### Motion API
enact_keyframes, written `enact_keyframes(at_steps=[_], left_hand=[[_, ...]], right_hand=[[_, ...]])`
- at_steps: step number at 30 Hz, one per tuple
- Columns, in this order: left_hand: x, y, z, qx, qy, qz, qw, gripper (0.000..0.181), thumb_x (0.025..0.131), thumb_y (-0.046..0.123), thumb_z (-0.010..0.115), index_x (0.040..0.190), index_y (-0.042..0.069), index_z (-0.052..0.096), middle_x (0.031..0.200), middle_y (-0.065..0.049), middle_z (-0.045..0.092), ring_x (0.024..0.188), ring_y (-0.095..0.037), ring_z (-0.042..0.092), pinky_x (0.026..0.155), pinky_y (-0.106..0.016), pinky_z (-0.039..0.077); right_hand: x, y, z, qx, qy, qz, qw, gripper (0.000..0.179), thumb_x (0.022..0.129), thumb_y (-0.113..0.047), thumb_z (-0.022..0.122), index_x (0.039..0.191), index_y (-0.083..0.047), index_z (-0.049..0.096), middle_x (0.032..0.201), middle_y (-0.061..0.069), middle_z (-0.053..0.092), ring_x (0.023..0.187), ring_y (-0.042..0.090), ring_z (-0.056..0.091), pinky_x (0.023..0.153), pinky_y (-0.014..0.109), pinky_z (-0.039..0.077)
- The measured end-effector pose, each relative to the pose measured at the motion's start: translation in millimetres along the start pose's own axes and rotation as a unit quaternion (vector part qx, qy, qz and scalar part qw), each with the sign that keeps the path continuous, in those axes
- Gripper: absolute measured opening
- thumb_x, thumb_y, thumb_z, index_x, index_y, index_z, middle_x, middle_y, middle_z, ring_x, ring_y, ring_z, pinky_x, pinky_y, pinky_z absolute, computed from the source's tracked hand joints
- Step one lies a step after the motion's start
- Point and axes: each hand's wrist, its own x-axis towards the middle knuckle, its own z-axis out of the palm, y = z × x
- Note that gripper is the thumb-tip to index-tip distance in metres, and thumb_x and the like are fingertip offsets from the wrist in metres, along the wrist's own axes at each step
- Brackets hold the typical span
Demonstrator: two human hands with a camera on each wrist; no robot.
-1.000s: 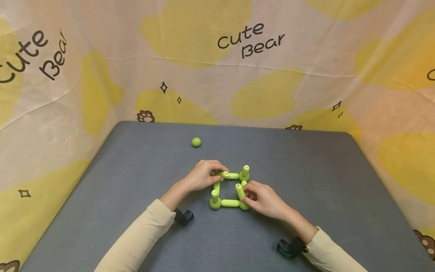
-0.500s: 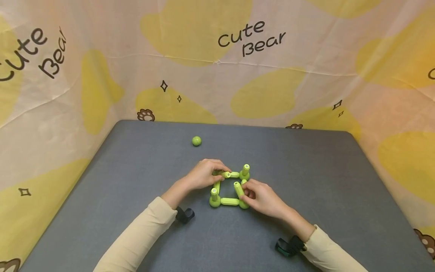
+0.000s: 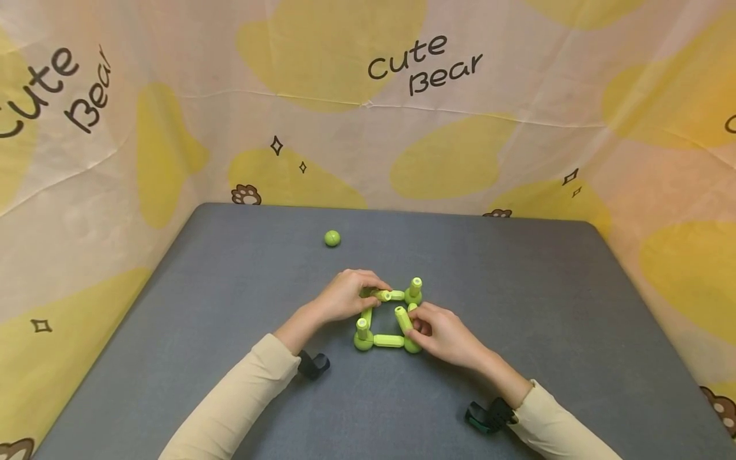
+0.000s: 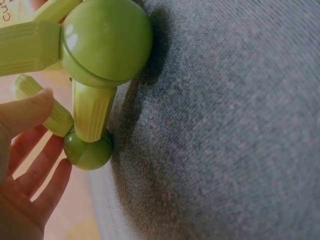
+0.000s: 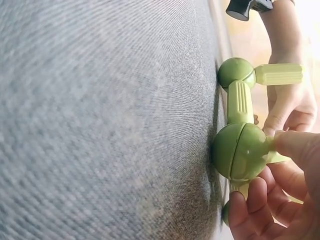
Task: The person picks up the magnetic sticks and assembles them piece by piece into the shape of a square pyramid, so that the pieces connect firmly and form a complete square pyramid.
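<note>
A square frame of green balls and light-green rods [image 3: 389, 341] lies on the table, with a rod rising from each corner ball. My left hand [image 3: 347, 297] pinches the rod [image 4: 57, 120] at the far left corner, which leans to the right; its fingers reach the corner ball [image 4: 89, 152]. At the near right corner, my right hand [image 3: 448, 335] pinches another rod [image 3: 402, 317] between thumb and fingers, and this one leans left. Its lower fingers touch the green ball [image 5: 240, 151] there. The near left rod [image 3: 361, 328] and far right rod [image 3: 416, 286] stand upright.
One loose green ball [image 3: 332, 238] lies farther back on the grey table [image 3: 259, 255]. A printed cloth [image 3: 322, 166] hangs behind and at the sides. Black wrist devices [image 3: 490, 416] sit below both forearms.
The rod in my left hand has shifted slightly right. The rod in my right hand leans a little more to the left. Both hands have otherwise stayed in place.
</note>
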Motion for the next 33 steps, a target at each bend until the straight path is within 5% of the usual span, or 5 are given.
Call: enact_keyframes(at_steps=[5,12,15,22,33], left_hand=[[-4.5,0.1,-0.8,-0.006,0.008,-0.008,0.9999,0.034,0.078,0.010,0.072,0.111,0.018,0.067,0.103,0.005,0.066,0.089,-0.011,0.061,0.077,-0.030,0.046],[-24.9,4.8,-9.0,-0.024,0.079,-0.043,0.9957,0.029,0.080,0.003,0.067,0.107,0.013,0.067,0.103,0.001,0.066,0.091,-0.014,0.062,0.078,-0.034,0.050],[-39.1,8.7,-15.5,-0.044,0.068,-0.052,0.9954,0.024,0.080,0.002,0.066,0.102,0.011,0.067,0.099,0.000,0.067,0.086,-0.014,0.064,0.075,-0.032,0.051],[-68.9,13.8,-15.4,-0.070,-0.016,-0.051,0.9961,0.036,0.075,0.008,0.071,0.110,0.012,0.064,0.107,0.003,0.065,0.089,-0.013,0.065,0.076,-0.028,0.051],[-71.2,18.0,4.9,-0.146,0.028,-0.055,0.9874,0.017,0.079,0.014,0.072,0.096,0.015,0.068,0.084,0.005,0.067,0.073,-0.003,0.062,0.065,-0.021,0.050]], right_hand=[[-1.2,0,-2,0.006,0.012,-0.006,0.9999,0.012,0.081,-0.015,0.068,0.093,-0.013,0.064,0.075,-0.010,0.051,0.065,0.002,0.048,0.057,0.018,0.042],[-0.1,9,-13,0.029,0.079,0.032,0.9960,0.016,0.082,-0.006,0.067,0.098,-0.008,0.065,0.082,-0.006,0.058,0.071,0.005,0.055,0.061,0.025,0.050],[2.8,13,-16,0.031,0.103,0.055,0.9927,0.020,0.082,-0.006,0.067,0.101,-0.007,0.062,0.088,-0.002,0.060,0.076,0.009,0.058,0.064,0.028,0.051],[14.6,21,-19,0.046,0.110,0.073,0.9901,0.040,0.084,-0.007,0.065,0.122,-0.009,0.052,0.112,0.006,0.060,0.095,0.020,0.061,0.071,0.030,0.053],[25.0,23,-15,0.061,0.090,0.079,0.9909,0.027,0.086,-0.010,0.062,0.113,-0.013,0.060,0.105,0.001,0.065,0.094,0.016,0.063,0.073,0.029,0.053]])
